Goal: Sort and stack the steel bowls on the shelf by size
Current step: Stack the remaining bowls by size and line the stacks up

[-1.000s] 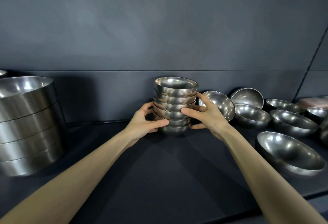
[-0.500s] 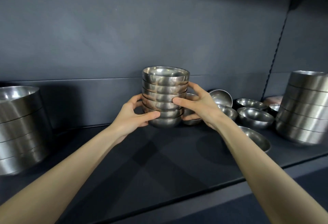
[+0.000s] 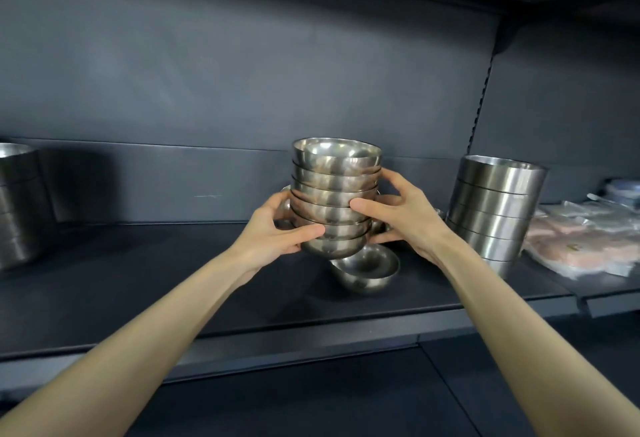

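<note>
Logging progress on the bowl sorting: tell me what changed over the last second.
The stack of small round steel bowls was lifted off the dark shelf and carried right; it now hangs over a loose steel bowl, near the tall stack of larger steel bowls. Unchanged: left hand and right hand grip its sides.

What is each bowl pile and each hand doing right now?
small bowl stack: nested, rims up, held between both hands.
left hand: grips the stack's lower left side.
right hand: grips its right side.
loose bowl: on shelf, rim up.
tall stack: standing on shelf, untouched.
</note>
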Demonstrator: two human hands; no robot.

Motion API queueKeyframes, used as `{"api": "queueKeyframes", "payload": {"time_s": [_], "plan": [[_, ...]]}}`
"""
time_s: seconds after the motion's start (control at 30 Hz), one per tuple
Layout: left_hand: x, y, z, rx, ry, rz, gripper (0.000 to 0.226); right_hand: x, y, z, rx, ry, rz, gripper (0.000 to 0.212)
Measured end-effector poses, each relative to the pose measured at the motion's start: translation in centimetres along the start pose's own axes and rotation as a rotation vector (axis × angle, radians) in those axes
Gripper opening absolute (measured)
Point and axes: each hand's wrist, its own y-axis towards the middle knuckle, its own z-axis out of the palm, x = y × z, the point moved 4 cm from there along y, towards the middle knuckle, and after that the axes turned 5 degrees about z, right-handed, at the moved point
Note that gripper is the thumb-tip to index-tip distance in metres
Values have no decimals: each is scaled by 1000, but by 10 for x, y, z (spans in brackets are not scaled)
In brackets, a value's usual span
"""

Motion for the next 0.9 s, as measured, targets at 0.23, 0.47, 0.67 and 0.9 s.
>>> {"api": "queueKeyframes", "payload": {"time_s": [0.23,0.47,0.67,0.9], "plan": [[16,10,39,54,30,-41,48,-22,-13,-34,-45,16,47,98],[27,16,54,8,102,-19,50,-42,-4,-50,-34,29,80,108],[39,10,65,-40,116,-34,52,-58,0,-56,24,15,83,110],[37,6,70,-85,125,-36,50,-65,4,-60,79,4,68,91]]}}
